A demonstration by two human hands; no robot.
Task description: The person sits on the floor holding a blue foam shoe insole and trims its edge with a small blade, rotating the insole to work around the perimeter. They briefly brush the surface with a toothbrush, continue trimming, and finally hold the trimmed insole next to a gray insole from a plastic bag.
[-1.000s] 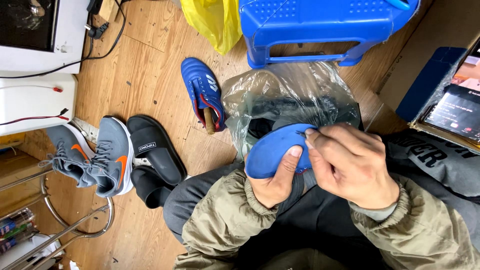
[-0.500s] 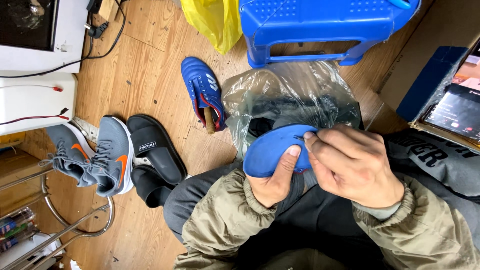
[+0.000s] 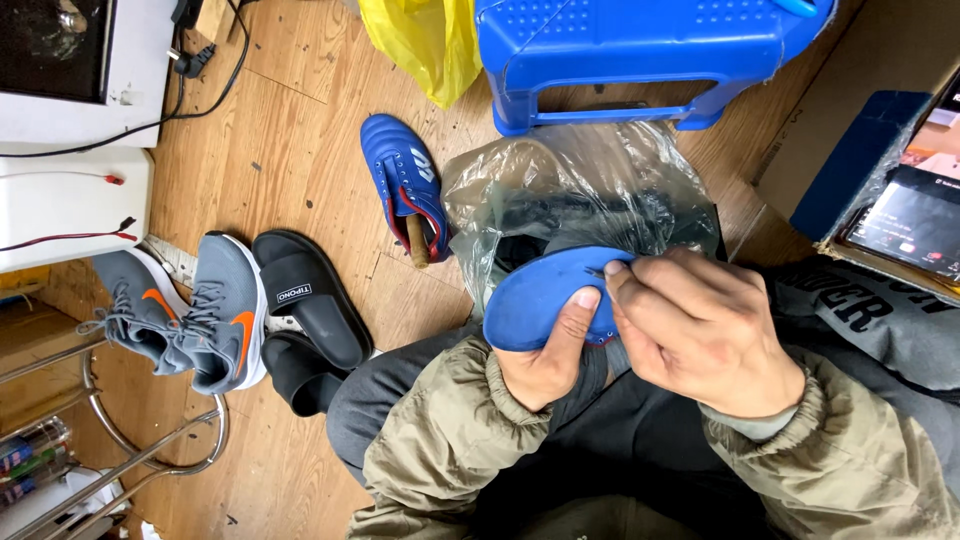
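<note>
Far left I noted grey sneakers (image 3: 190,320) and black slides (image 3: 305,300) crowding the floor edge; open wood lay between them and a blue shoe (image 3: 405,190). Left hand (image 3: 545,360) clamped the blue insole (image 3: 540,300) over my lap, thumb on top. Right hand (image 3: 700,335) pinched its far right edge, just near a plastic bag (image 3: 570,190). Little had shifted since the earlier frame.

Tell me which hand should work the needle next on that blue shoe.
Right, probably. The right hand pinches the thin needle at the blue shoe's edge, while the left hand grips the shoe from below.
</note>
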